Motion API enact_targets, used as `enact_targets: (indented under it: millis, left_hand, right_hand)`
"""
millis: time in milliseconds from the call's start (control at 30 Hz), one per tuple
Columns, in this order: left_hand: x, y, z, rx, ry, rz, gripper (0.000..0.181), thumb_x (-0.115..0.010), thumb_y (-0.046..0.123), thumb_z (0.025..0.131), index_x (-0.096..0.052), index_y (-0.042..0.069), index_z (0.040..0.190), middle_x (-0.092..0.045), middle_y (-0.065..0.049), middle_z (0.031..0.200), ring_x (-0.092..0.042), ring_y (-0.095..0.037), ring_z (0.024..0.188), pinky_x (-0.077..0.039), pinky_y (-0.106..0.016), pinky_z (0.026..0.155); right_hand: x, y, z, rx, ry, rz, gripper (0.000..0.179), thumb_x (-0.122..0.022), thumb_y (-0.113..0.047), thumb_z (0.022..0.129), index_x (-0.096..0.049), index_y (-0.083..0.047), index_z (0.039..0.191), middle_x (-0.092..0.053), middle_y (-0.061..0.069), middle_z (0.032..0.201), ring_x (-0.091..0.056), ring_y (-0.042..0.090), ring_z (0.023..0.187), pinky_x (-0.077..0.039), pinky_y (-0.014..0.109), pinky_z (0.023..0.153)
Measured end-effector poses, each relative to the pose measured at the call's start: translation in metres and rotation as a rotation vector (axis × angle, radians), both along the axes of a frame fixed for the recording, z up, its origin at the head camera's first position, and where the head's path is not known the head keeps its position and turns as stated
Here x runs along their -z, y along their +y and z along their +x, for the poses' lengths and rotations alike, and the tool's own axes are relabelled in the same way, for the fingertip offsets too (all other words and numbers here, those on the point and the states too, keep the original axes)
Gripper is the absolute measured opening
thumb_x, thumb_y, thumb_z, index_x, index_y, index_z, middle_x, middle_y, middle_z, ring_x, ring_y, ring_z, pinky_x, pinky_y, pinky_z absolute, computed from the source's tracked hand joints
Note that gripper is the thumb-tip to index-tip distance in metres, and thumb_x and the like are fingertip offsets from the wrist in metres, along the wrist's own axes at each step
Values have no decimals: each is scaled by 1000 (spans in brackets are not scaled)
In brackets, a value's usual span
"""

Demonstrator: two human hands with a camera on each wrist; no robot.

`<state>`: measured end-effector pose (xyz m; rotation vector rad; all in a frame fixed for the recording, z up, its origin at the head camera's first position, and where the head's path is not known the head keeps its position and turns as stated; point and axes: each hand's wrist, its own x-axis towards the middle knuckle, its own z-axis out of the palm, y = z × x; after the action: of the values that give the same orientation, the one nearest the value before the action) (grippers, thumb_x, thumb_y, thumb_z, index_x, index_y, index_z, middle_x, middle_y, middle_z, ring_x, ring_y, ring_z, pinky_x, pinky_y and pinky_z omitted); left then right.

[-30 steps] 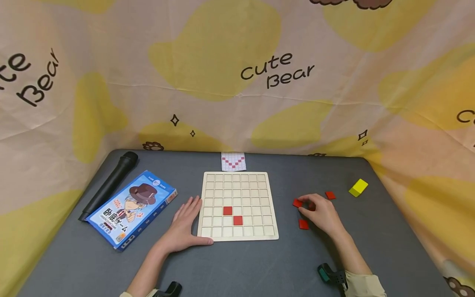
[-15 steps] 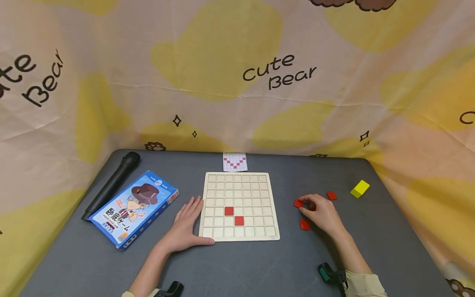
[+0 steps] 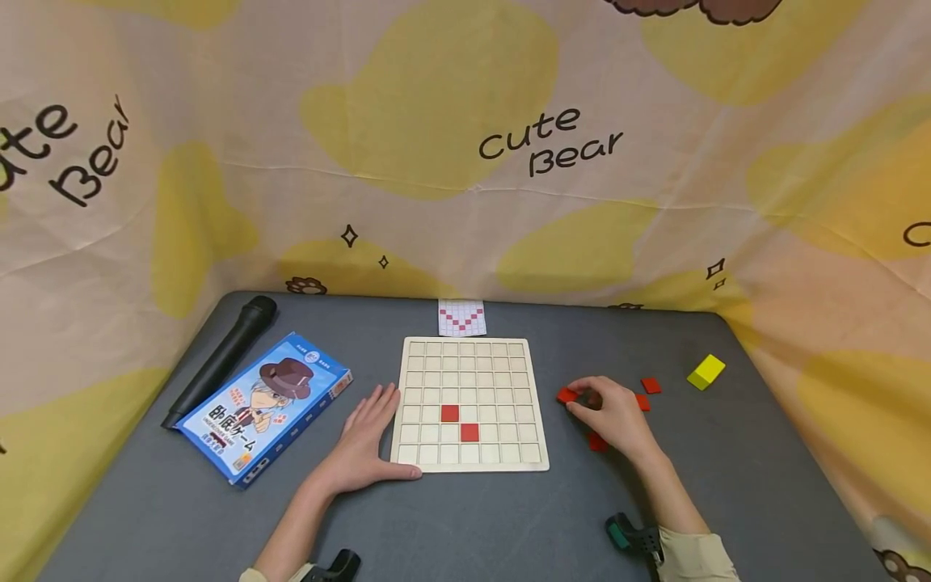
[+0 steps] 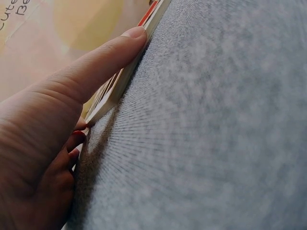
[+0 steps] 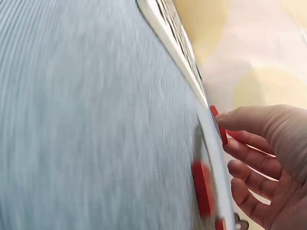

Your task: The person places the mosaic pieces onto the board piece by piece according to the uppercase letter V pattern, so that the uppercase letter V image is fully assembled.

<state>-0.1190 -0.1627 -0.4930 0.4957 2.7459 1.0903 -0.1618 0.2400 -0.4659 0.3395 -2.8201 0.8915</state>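
Observation:
A pale square board with a grid of shallow cells lies mid-table. Two red square tiles, an upper-left one and a lower-right one, sit in diagonal neighbouring cells. My left hand rests at the board's left side, fingers straight along that edge, thumb on the front edge near the corner. Right of the board, my right hand pinches a red tile between thumb and fingers. Around that hand lie more red tiles: one below, partly covered by it, and two to its right.
Behind the board stands a small card showing a red V-shaped grid pattern. A blue game box and a black microphone-like handle lie at left. A yellow block sits at the far right of the grey table.
My right hand has moved left toward the board with the pinched tile, uncovering another red tile behind it. My left hand keeps its place on the board; the head view has shifted slightly.

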Motion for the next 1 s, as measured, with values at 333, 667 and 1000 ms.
enact_targets:
  millis: [333,667,1000]
  left_hand:
    - [-2,1,0,0,-8,-8,123,-81,61,68,-17,1,155,-10,-16,162,-1,-34,148,-4,-59,113]
    - [0,1,-1,8,-3,0,124,-81,61,68,-16,3,155,-8,-15,162,0,-33,148,-3,-58,113]
    - [-1,2,0,-1,-6,-3,123,-81,60,67,-19,1,154,-12,-17,161,-3,-35,148,-3,-58,113]
  right_hand:
    - [-2,-45,-6,-67,-34,-138,24,-81,-13,80,-73,-12,103,-66,1,93,-54,15,77,-45,29,64]
    - [2,-95,-13,-166,-106,-213,21,-79,-14,81,-73,-17,101,-59,-6,77,-53,11,68,-45,27,60]
    - [5,-135,-13,-245,-115,-223,22,-77,-16,82,-73,-17,103,-61,-4,80,-54,9,70,-47,26,66]
